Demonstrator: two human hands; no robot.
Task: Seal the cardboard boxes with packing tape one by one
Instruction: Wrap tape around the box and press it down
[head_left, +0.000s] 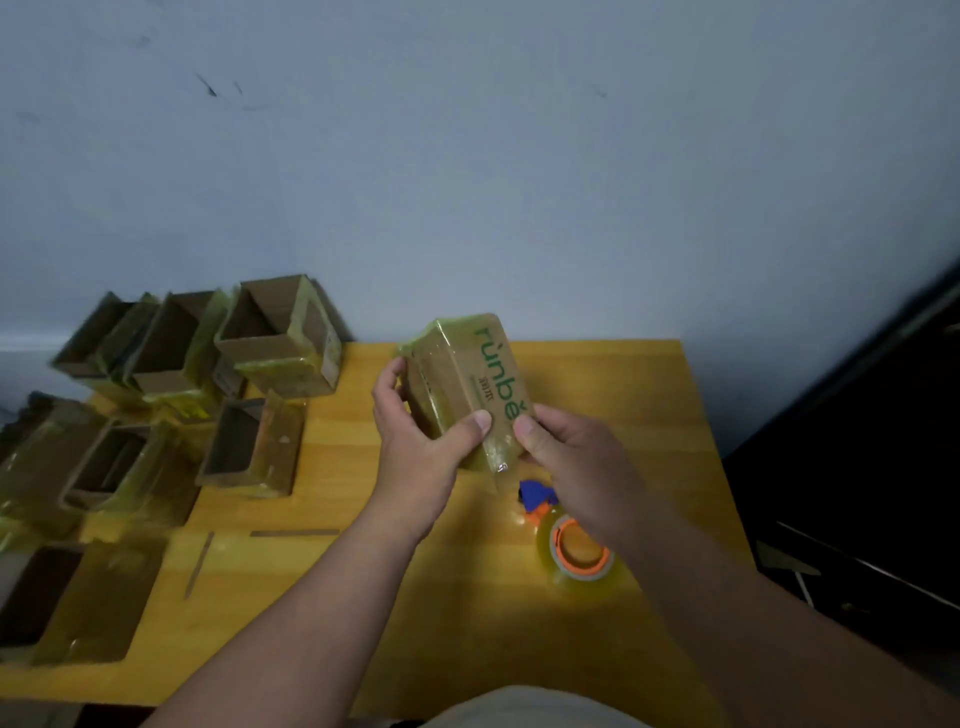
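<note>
Taped cardboard box (470, 387), green "runbe" print, held tilted above table (363, 571), clear of it.
L hand (415, 431) wraps box's left side, thumb on top face.
R hand (563, 441) pinches box's near-right corner, fingers curled on it.
Tape roll (574, 545), orange core, lies on table just below-right of box, under R forearm. Blue bit (535, 493) between roll and box, prob. cutter, can't tell.
Open boxes (275, 338) piled left of held box, glossy w/ tape.
Risks: loose tape tail at box's near corner may snag or stick to fingers; slick film, so box may slip if grip eases; R forearm may knock roll off table edge.
</note>
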